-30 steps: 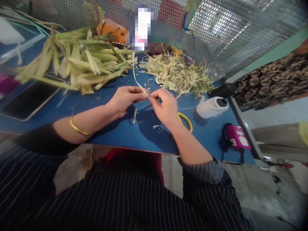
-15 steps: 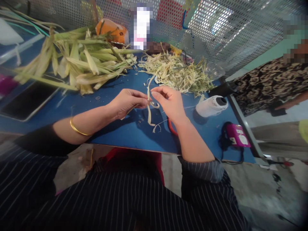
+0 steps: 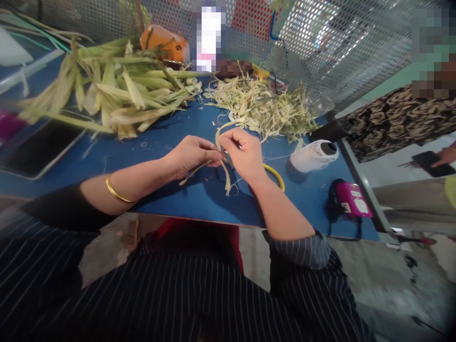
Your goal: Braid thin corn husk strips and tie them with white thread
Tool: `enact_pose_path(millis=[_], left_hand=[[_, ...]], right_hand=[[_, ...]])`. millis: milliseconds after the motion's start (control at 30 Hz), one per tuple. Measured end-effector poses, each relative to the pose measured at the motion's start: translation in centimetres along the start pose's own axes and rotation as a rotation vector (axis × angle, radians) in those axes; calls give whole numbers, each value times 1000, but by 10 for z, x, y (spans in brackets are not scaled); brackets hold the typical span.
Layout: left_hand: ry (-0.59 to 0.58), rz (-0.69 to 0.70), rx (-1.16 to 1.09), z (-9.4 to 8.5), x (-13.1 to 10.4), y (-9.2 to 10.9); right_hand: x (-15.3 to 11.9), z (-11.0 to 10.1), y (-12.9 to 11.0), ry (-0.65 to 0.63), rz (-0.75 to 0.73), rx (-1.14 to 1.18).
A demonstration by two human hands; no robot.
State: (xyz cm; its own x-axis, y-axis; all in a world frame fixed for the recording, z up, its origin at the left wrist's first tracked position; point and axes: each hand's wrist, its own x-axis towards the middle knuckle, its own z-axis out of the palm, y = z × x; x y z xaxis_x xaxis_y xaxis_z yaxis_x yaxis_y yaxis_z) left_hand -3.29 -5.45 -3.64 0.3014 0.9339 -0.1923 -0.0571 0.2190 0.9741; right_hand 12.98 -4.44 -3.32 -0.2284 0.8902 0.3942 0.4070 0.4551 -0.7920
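My left hand (image 3: 194, 156) is closed in a pinch on pale corn husk strips (image 3: 227, 179), one end hanging down below the fingers. Another strip end sticks out under the left palm. Close against it, my right hand (image 3: 245, 151) pinches the upper part of a husk strip at thumb and forefinger. Fine white thread runs by the hands, toward a cone of white thread (image 3: 308, 156) standing on the right. A yellow curved handle (image 3: 277, 175) shows behind my right forearm, the rest of it hidden.
Whole corn husks (image 3: 121, 88) lie heaped at the back left, shredded husk (image 3: 263, 102) at the back middle. A dark phone (image 3: 42, 147) lies left. An orange packet (image 3: 166, 43) and a perforated metal screen (image 3: 306, 28) stand behind. A purple box (image 3: 356, 199) sits right; another person stands beyond.
My right hand has moved slightly left and down, closer to my left hand. The strip's upper end now bends to the right. More of the yellow handle shows. The other person's hand with a phone has shifted right.
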Motion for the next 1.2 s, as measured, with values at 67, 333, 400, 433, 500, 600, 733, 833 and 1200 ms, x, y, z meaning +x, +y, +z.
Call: enact_pose_path(millis=[67,333,400,433,500,600,733,833,1200], left_hand=[[48,-3,-55,-3,1,2],[106,22,-144,-10,4,8],[128,30,-128,-8,4,7],[145,32,-132,-7,4,6],[185,16,-157,-5,6,5],[212,-22,-213,-6,8,5],[190,-17,-278,-10,10,3],[161,-24,-313,-12,10,2],[152,21,-355,-8,5,5]], right_hand=[[2,-10,1,-64,28,41],[4,-21,1,-230,8,-155],[3,-19,2,-177,-21,-218],[3,-19,3,-163,-33,-246],[3,-19,7,-166,-49,-306],[2,-19,9,-122,-126,-443],[-2,-15,4,82,-366,-606],[-5,-9,-1,-69,-514,-694],[-13,4,4,-282,-559,-709]])
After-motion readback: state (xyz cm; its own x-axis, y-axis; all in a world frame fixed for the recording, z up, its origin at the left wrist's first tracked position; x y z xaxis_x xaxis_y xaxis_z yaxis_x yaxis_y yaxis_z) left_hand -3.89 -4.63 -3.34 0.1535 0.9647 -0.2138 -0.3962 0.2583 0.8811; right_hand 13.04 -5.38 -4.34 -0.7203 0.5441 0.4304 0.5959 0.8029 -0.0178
